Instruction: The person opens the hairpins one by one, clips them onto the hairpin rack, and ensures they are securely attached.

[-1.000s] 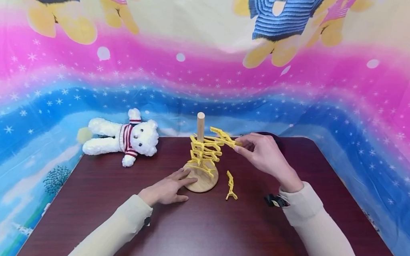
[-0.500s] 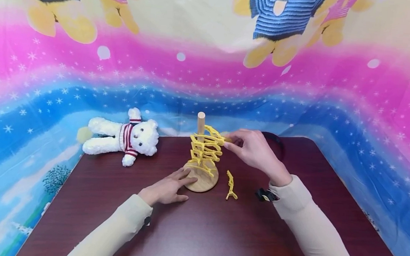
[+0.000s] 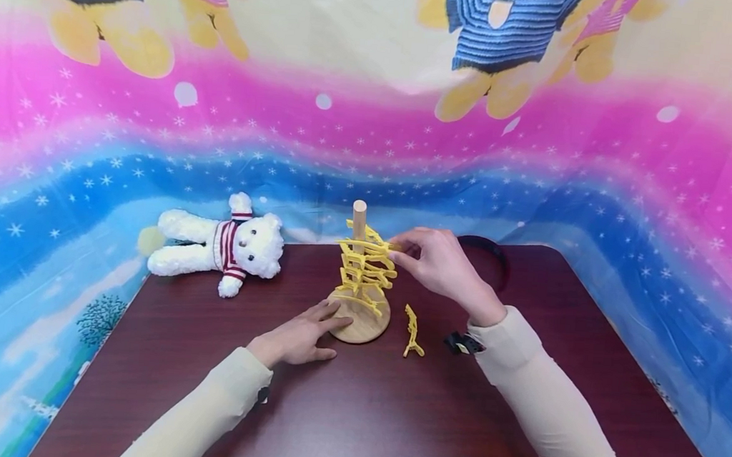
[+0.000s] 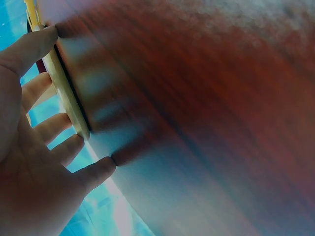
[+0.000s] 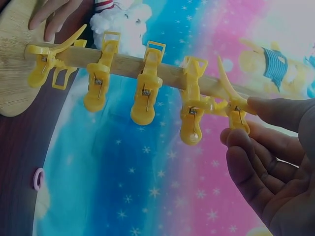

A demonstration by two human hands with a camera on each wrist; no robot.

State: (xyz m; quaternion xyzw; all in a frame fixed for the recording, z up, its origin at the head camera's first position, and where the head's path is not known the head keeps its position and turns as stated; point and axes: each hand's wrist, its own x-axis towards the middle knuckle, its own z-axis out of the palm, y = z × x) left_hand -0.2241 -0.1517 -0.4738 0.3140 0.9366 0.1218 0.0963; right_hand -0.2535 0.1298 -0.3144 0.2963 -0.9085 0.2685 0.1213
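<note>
A wooden post (image 3: 359, 217) rises from a round wooden base (image 3: 371, 329). Several yellow hair clips (image 5: 146, 91) are clipped along the post, one above another. At the upper part of the post, thumb and fingers of my right hand (image 3: 437, 263) pinch the tail of another yellow hair clip (image 5: 237, 112); its jaws are spread about the post. My left hand (image 3: 296, 334) rests with fingers extended on the left edge of the base and the table. One loose yellow hair clip (image 3: 412, 331) lies on the table, right of the base.
A white plush bear (image 3: 232, 247) in a striped top lies at the back left. Behind my right hand is a dark curved band (image 3: 490, 251). A small pink ring (image 5: 38, 179) shows near the table edge in the right wrist view. A printed cloth (image 3: 320, 160) surrounds the table.
My right hand has moved left, bringing the pinched hair clip from beside the post onto it. The left hand stays on the base.
</note>
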